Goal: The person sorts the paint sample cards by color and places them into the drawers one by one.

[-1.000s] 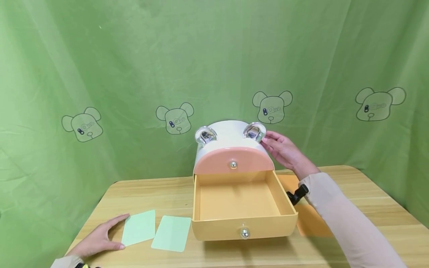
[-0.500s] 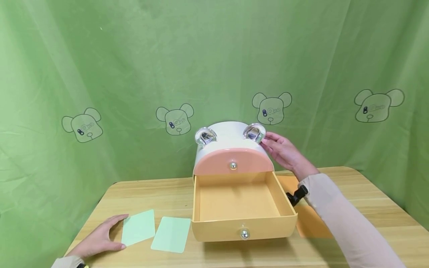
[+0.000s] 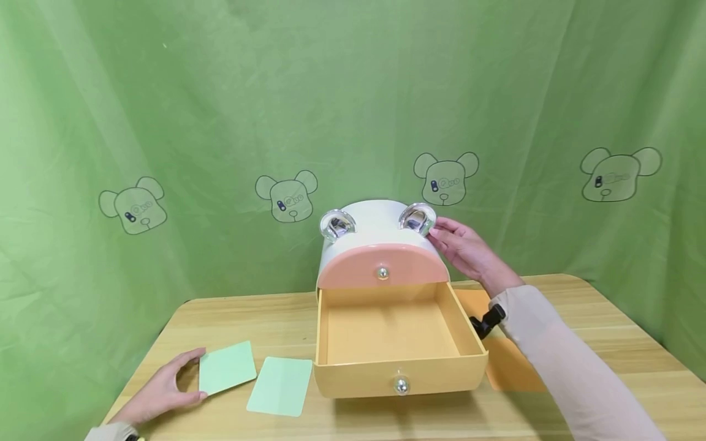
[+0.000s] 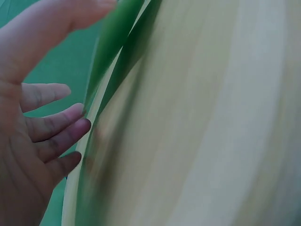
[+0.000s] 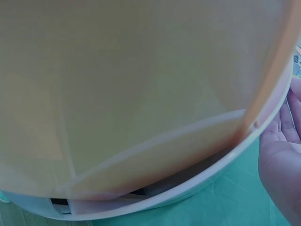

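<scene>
My left hand (image 3: 160, 389) holds a pale green card (image 3: 227, 367) between thumb and fingertips at its left edge. In the left wrist view the card (image 4: 117, 30) is tilted up off the wood, with a shadow under it. A second green card (image 3: 280, 387) lies flat to its right. My right hand (image 3: 466, 251) rests against the right side of a small white drawer box (image 3: 375, 217), fingers behind its silver right ear (image 3: 417, 219). The box's yellow lower drawer (image 3: 358, 381) is pulled far out with nothing inside; the pink upper drawer (image 3: 353, 266) is closed.
An orange sheet (image 3: 515, 367) lies on the wooden table (image 3: 248, 312) right of the drawer, partly under my right forearm. A black strap (image 3: 488, 320) hangs from that wrist. Behind the table hangs a green curtain (image 3: 353, 110) with bear outlines.
My left thumb and fingers have closed in on the card's edge. The card's near side has risen and the card has turned slightly. The right hand and drawer box stay put.
</scene>
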`<state>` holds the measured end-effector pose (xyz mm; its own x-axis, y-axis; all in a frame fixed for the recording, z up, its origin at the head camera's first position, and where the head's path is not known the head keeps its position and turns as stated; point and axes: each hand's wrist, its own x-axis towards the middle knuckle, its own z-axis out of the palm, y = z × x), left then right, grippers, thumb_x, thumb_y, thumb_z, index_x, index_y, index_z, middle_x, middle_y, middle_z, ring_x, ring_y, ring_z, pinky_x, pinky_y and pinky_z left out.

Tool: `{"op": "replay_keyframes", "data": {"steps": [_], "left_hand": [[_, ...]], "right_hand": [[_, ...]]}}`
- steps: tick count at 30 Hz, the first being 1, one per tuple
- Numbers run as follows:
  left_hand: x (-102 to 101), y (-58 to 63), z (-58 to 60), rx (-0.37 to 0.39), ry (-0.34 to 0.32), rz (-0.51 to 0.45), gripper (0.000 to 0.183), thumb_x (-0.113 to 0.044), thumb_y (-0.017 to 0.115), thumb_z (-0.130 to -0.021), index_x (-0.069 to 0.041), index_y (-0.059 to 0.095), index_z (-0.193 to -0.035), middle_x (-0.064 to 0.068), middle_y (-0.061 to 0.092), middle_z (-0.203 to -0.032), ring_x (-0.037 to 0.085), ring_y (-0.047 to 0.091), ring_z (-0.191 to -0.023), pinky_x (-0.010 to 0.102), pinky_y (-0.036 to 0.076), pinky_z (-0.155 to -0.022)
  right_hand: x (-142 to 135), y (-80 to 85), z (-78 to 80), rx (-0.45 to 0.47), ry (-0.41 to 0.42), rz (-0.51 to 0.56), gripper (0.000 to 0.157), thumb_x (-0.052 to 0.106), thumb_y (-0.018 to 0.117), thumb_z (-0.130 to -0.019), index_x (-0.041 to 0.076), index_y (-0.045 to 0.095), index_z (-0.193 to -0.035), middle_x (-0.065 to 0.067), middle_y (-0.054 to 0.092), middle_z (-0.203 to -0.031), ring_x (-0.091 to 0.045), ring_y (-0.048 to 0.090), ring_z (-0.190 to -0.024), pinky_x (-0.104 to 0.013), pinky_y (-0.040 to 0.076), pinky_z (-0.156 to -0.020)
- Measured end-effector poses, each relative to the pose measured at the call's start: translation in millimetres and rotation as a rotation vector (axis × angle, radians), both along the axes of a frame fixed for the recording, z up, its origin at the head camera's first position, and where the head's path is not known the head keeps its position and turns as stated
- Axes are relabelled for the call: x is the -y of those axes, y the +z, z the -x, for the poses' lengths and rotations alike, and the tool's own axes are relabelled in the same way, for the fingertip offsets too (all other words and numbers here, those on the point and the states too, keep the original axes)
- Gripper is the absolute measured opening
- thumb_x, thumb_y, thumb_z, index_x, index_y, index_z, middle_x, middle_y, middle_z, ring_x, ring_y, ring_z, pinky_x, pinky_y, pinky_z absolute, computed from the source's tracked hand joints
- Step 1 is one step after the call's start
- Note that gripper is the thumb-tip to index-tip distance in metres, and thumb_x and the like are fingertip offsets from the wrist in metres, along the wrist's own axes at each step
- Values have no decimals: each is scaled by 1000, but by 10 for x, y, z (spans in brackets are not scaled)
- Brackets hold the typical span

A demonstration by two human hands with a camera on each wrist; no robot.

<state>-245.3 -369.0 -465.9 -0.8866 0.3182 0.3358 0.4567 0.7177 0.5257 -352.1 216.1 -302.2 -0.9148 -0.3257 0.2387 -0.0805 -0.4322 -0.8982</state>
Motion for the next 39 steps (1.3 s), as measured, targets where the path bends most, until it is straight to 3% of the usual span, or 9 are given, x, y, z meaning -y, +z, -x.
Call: {"op": "replay_keyframes", "data": {"steps": [6,13,16,20,24,39], "left_hand": [[-27,36,4,9,4,-10,83,-27,85,-67,7,45,-132,19,57,-124,19,53,-112,-2,21,-92],[-48,50,31,66,29,71,88,-33,83,-67,4,42,-136,20,53,-132,38,46,-122,4,23,-96],[-61,56,31,58,23,107,90,-35,83,-66,4,42,-136,20,51,-134,41,45,-122,19,33,-100],[-73,55,3,49,16,147,94,-41,84,-64,2,43,-136,22,50,-134,42,47,-120,48,41,-97],[-69,27,-17,39,-7,160,99,-43,85,-61,4,42,-137,26,49,-132,43,47,-118,61,40,-92],[-82,-8,-18,35,37,148,92,-44,84,-62,2,47,-133,23,53,-129,43,48,-118,63,37,-94]], "right_hand": [[-4,4,3,-1,3,4,24,-6,51,-92,11,66,-101,-1,67,-104,-10,62,-98,-17,46,-91],[-18,10,10,4,0,9,25,-6,51,-92,11,67,-100,-1,68,-103,-10,62,-97,-16,47,-90],[-20,7,15,4,0,15,25,-6,51,-91,11,67,-100,-2,68,-103,-10,63,-96,-17,47,-90],[-19,1,20,5,1,8,25,-6,50,-92,11,66,-101,-2,68,-103,-10,63,-96,-17,47,-90],[-16,-2,22,9,1,10,25,-6,51,-92,11,66,-101,-2,68,-102,-10,63,-96,-17,47,-90],[-14,-16,21,2,3,3,26,-7,50,-92,11,66,-101,-1,67,-104,-10,62,-98,-17,46,-92]]}}
